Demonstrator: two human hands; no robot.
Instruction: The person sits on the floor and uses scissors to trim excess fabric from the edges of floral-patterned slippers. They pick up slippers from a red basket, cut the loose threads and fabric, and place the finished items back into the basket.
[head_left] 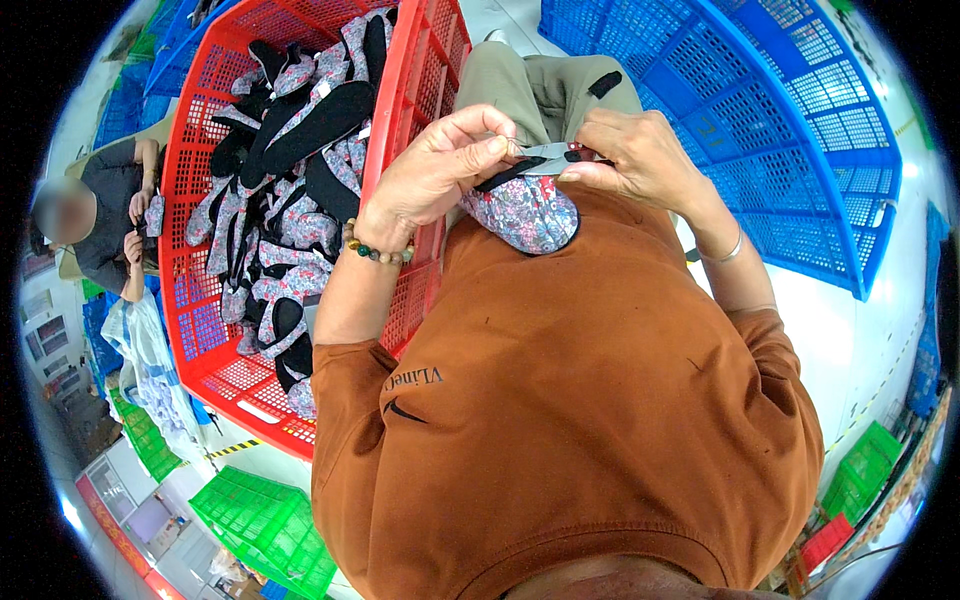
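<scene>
A floral cloth shoe upper with black trim [525, 212] rests against my brown shirt above my lap. My left hand [440, 165] pinches its black edge between thumb and fingers; a bead bracelet sits on that wrist. My right hand [640, 155] holds small metal thread snips [548, 153] with the blades at the shoe's trim, close to my left fingertips. A thin bangle circles my right wrist.
A red plastic crate [205, 300] at my left holds several floral and black shoe uppers [290, 150]. A large blue crate [780, 130] stands at my right. Another person [110, 215] sits at far left holding a piece. Green crates [265, 525] lie on the floor.
</scene>
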